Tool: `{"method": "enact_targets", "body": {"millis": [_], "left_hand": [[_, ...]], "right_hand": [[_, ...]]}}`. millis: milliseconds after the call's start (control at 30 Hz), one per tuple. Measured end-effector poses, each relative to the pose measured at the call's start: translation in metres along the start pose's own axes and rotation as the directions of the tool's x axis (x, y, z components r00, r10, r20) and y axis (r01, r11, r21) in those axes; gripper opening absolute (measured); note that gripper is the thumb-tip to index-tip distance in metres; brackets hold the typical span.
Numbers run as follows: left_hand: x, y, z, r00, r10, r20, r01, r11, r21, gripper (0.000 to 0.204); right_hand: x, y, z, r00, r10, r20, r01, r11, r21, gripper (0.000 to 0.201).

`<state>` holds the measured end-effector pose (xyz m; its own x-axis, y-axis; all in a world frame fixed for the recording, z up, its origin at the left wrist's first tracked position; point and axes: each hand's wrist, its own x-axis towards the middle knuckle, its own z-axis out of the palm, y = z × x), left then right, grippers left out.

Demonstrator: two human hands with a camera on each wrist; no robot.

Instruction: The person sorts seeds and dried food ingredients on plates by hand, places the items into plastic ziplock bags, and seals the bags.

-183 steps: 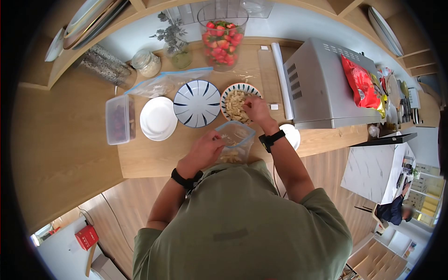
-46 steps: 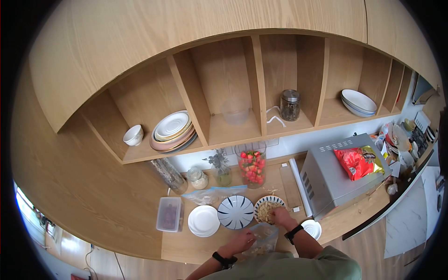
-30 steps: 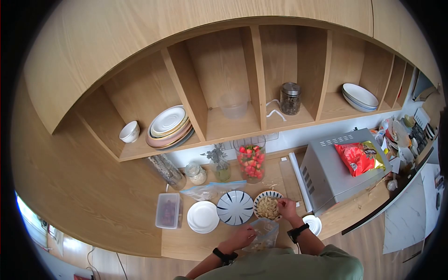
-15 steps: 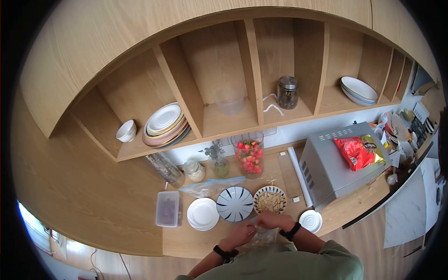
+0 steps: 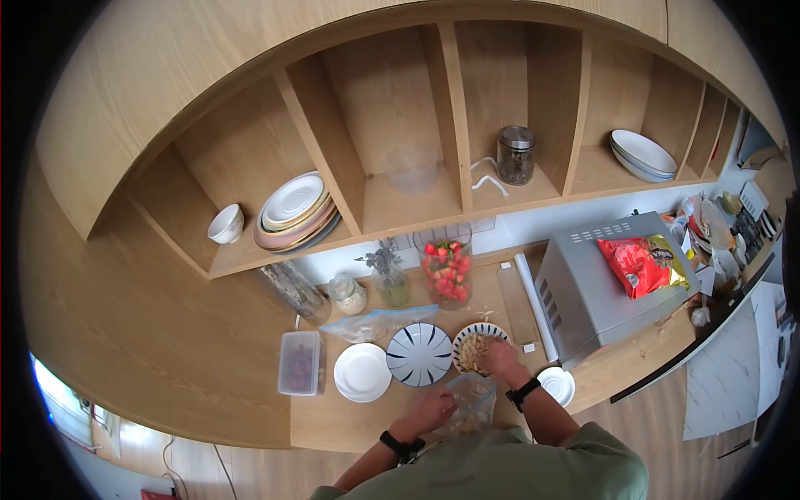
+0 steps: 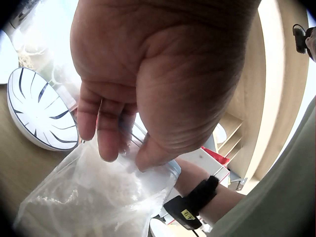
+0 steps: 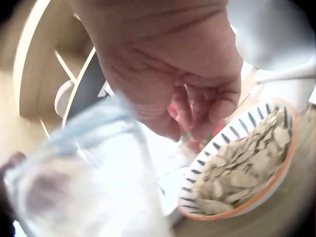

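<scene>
My left hand [image 5: 432, 408] pinches the blue-edged rim of a clear zip bag [image 6: 98, 192] between thumb and fingers; the bag's mouth faces the bowl. My right hand [image 5: 500, 360] is at the right side of a patterned bowl [image 7: 247, 121] with an orange rim and dark stripes. Pale dried slices [image 7: 242, 170] fill much of this bowl. In the right wrist view, the fingers are loosely bent, with a gap to the thumb and no slice visible between them. The blue-striped bowl [image 5: 419, 354] stands just left of the patterned one.
White plates [image 5: 362, 372] and a lidded plastic box [image 5: 301, 363] stand to the left. Behind lie another zip bag [image 5: 375, 323], jars and a tall container of strawberries [image 5: 446, 273]. A microwave [image 5: 583, 292] bearing a red packet [image 5: 637, 267] stands right, near a small white dish [image 5: 557, 386].
The right hand went from the bowl to the bag's mouth half a second ago, and is now back at the bowl. The left hand keeps hold of the bag. Earlier, the head view tilted up.
</scene>
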<state>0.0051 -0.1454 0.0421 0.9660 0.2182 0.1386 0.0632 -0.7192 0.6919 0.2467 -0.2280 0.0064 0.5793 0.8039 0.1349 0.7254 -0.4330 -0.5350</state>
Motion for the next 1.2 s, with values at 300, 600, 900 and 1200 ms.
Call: {"method": "enact_targets", "body": {"millis": [300,600,900,1200], "left_hand": [[-0.002,0.002,0.001,1.0,-0.009,-0.009,0.009,1.0,-0.006,0.01],[-0.002,0.005,-0.004,1.0,-0.01,0.017,0.01,1.0,-0.009,0.011],[0.002,0.0,0.0,1.0,0.0,0.014,0.0,1.0,-0.002,0.011],[0.004,0.008,-0.006,1.0,-0.015,0.018,0.015,1.0,0.008,0.011]], "right_hand": [[0.002,0.035,0.046,0.987,-0.022,0.157,0.044,0.99,-0.133,0.026],[0.001,0.019,0.014,0.985,-0.084,-0.147,0.123,0.951,0.283,0.008],[-0.021,-0.002,-0.014,0.969,-0.225,0.098,0.116,0.774,0.623,0.004],[-0.031,-0.027,-0.035,0.788,-0.423,0.448,0.314,0.901,0.298,0.014]]}}
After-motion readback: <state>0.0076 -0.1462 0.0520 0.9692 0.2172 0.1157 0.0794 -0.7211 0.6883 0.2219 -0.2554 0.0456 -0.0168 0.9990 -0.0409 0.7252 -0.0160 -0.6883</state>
